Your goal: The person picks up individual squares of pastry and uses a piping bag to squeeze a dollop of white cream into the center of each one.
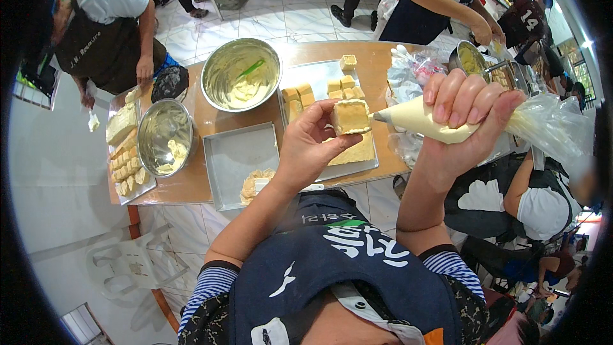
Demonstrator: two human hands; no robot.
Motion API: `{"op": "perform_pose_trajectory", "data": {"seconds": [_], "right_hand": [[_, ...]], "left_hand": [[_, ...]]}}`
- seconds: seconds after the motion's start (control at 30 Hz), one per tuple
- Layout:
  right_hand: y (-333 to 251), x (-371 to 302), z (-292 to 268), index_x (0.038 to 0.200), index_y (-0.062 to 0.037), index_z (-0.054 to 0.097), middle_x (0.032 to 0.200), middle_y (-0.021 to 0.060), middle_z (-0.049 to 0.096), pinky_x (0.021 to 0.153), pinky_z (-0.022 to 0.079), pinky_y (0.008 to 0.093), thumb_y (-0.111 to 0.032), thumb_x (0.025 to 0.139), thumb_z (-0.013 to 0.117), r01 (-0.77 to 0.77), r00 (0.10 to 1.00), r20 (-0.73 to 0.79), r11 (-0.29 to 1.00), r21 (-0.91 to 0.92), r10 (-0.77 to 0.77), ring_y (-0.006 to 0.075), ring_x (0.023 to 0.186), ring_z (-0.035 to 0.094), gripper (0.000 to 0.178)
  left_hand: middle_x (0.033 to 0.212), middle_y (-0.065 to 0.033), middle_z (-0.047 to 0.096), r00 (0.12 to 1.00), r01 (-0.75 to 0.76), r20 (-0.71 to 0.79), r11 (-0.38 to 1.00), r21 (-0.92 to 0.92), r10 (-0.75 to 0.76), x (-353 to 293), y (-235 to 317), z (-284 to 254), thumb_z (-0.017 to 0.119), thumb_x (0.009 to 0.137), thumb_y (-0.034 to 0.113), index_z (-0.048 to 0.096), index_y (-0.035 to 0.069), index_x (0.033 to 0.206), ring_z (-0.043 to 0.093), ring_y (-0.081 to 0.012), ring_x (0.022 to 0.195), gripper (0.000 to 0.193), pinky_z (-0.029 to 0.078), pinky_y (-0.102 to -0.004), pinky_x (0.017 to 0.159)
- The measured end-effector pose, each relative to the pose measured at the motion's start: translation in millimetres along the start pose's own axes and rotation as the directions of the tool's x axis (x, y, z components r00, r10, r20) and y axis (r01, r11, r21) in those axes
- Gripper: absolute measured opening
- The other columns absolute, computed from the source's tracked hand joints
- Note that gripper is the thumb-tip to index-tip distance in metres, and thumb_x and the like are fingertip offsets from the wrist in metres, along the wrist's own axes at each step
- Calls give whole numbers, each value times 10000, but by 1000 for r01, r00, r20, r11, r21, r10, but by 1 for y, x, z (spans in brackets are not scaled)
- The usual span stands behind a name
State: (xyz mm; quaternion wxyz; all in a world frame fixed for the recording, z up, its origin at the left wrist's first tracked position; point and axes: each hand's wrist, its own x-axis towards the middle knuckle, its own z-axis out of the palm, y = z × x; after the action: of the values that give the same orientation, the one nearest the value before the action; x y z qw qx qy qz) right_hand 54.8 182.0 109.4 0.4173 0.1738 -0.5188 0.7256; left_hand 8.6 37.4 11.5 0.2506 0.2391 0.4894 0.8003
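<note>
Held up over the table, a small square cake [352, 117] has pale cream along its edges and a yellow-tan face. My left hand [311, 144] grips it between thumb and fingers. A clear piping bag [418, 120] full of pale yellow cream is squeezed in my right hand [469, 112], its metal tip pointing left, close to the cake's right edge. The bag's loose plastic end trails off to the right. Below the cake lies a tray [281, 112] with several cut cake pieces [345, 86] and a larger uncut slab [356, 153].
A steel bowl [211, 80] of cream holds a green spatula [252, 67]. Left of it stand another creamy bowl [148, 134] and a board of cake pieces [128, 172]. A square pan [220, 185] contains crumbs. Co-workers stand at far left, far right and right; a white chair [131, 262] is at lower left.
</note>
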Motion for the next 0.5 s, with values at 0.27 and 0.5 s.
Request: {"op": "perform_pose_trajectory", "data": {"seconds": [0.27, 0.5], "right_hand": [[4, -4, 12, 580, -115, 331, 472, 7, 360, 502, 385, 308, -397, 916, 196, -34, 999, 35, 995, 98, 30, 135, 412, 375, 459], [8, -9, 15, 575, -111, 347, 479, 16, 386, 493, 387, 311, -373, 921, 195, -51, 995, 95, 996, 76, 44, 143, 424, 400, 459]], "left_hand": [[933, -78, 532, 1000, 4, -13, 999, 53, -3, 1, 1, 2, 645, 702, -2, 468, -52, 1052, 532, -110, 857, 395, 481, -216, 702], [974, -86, 545, 999, 47, -7, 993, 110, -46, 1, 5, 1, 613, 714, -50, 464, -35, 1045, 538, -134, 900, 364, 473, -266, 792]]}}
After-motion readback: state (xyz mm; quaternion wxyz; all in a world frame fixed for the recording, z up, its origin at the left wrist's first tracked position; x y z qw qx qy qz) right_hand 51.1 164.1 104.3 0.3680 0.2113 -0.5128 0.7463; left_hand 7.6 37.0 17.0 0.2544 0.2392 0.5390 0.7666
